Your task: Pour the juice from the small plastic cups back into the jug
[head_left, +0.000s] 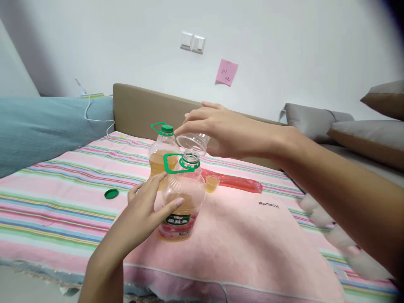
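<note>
A clear plastic juice bottle (182,206) with a green handle ring stands uncapped on the pink cushion. My left hand (148,210) is wrapped around its left side, thumb across the front. Above the bottle's mouth, my right hand (217,128) grips a clear plastic cup (193,142), tilted with its rim toward the bottle. Whether the cup touches the neck I cannot tell. Just behind is a second bottle (158,158) with its green cap on, partly filled with yellowish liquid. A small cup (212,184) of similar liquid sits right of the front bottle.
A loose green cap (111,194) lies at left on the striped bedsheet (63,202). A red plastic package (235,182) lies behind the small cup, on the far side of the pink cushion (246,248). Grey cushions (315,120) are stacked at right, and a white cable (94,120) hangs at left.
</note>
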Action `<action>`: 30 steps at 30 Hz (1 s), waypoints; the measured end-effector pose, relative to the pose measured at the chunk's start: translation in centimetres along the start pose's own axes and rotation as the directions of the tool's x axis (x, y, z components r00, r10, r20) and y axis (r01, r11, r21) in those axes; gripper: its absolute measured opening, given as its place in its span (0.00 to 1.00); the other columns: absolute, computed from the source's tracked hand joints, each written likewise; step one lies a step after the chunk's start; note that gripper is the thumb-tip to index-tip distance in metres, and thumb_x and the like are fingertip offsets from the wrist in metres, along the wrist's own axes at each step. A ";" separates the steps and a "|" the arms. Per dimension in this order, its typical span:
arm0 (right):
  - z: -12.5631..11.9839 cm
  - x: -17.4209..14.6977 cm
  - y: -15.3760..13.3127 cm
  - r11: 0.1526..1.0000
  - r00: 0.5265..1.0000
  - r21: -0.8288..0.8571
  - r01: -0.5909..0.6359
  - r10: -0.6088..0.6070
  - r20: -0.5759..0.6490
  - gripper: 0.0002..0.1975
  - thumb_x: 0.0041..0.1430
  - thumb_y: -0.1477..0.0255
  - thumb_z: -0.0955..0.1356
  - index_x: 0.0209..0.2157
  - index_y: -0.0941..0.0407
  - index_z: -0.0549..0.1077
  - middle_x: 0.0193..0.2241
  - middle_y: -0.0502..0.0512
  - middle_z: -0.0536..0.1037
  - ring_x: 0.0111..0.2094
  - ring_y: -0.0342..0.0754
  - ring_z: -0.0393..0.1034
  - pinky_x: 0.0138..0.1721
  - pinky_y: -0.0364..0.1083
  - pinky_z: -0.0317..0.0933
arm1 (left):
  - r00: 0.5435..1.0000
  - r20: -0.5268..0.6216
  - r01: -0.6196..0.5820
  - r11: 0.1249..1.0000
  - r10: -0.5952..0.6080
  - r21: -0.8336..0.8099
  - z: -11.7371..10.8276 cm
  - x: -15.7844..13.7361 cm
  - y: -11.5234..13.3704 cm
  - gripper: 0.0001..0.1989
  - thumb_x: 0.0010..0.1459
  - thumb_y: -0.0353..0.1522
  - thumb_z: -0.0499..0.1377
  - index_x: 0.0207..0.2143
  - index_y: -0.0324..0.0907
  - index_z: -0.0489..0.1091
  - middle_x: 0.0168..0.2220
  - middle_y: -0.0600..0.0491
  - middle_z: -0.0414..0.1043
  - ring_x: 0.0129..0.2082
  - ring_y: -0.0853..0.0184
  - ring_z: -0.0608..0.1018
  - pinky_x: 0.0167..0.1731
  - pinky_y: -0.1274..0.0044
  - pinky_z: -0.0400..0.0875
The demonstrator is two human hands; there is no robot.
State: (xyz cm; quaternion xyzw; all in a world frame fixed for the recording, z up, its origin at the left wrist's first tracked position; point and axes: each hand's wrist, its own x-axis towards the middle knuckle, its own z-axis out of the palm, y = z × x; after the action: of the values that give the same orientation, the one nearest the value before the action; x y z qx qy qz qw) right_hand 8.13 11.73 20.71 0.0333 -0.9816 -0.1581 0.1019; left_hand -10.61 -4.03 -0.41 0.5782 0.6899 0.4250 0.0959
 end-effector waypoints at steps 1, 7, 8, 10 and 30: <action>0.1 0.0 0.1 1.000 1.000 -0.007 0.006 -0.006 -0.001 0.27 0.66 0.80 0.67 0.65 0.52 0.74 0.60 0.59 0.79 0.61 0.56 0.71 0.68 0.60 0.55 | 1.000 -0.004 -0.005 1.000 0.005 0.000 0.1 0.0 -0.1 0.37 0.64 0.61 0.60 0.67 0.55 0.63 0.69 0.54 0.71 0.72 0.48 0.67 0.73 0.52 0.47; 0.2 0.0 -0.1 1.000 1.000 -0.013 -0.025 0.025 -0.005 0.28 0.66 0.80 0.67 0.65 0.52 0.74 0.61 0.59 0.78 0.62 0.57 0.70 0.70 0.61 0.53 | 1.000 -0.007 -0.022 1.000 0.022 0.000 0.1 0.2 -0.2 0.36 0.65 0.61 0.61 0.67 0.58 0.63 0.69 0.56 0.71 0.72 0.51 0.68 0.73 0.53 0.46; 0.3 0.0 -0.1 1.000 1.000 -0.011 -0.027 0.027 -0.011 0.28 0.66 0.80 0.67 0.66 0.52 0.73 0.61 0.60 0.78 0.62 0.57 0.70 0.70 0.60 0.54 | 1.000 -0.006 -0.022 1.000 0.022 -0.002 0.1 0.2 -0.2 0.36 0.65 0.61 0.61 0.67 0.57 0.63 0.69 0.55 0.72 0.71 0.51 0.68 0.73 0.53 0.46; 0.3 -0.2 0.0 1.000 1.000 -0.005 -0.020 0.020 -0.021 0.29 0.65 0.81 0.67 0.66 0.52 0.73 0.61 0.59 0.78 0.62 0.57 0.69 0.69 0.60 0.55 | 1.000 -0.010 -0.025 1.000 0.025 -0.002 0.1 0.2 -0.2 0.36 0.64 0.61 0.61 0.67 0.57 0.63 0.69 0.55 0.71 0.72 0.50 0.68 0.73 0.53 0.46; -0.2 0.4 0.5 1.000 1.000 0.000 0.025 -0.025 0.016 0.26 0.66 0.80 0.68 0.63 0.52 0.76 0.58 0.57 0.80 0.60 0.57 0.70 0.66 0.58 0.56 | 0.999 -0.022 -0.028 1.000 0.028 -0.001 0.2 0.1 -0.5 0.35 0.65 0.61 0.62 0.67 0.60 0.62 0.70 0.58 0.70 0.72 0.53 0.67 0.73 0.55 0.44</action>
State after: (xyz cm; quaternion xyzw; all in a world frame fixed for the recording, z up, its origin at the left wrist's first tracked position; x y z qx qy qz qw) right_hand 7.75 12.11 21.11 0.0441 -0.9819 -0.1597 0.0919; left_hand -10.90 -3.80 -0.87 0.5830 0.6823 0.4332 0.0828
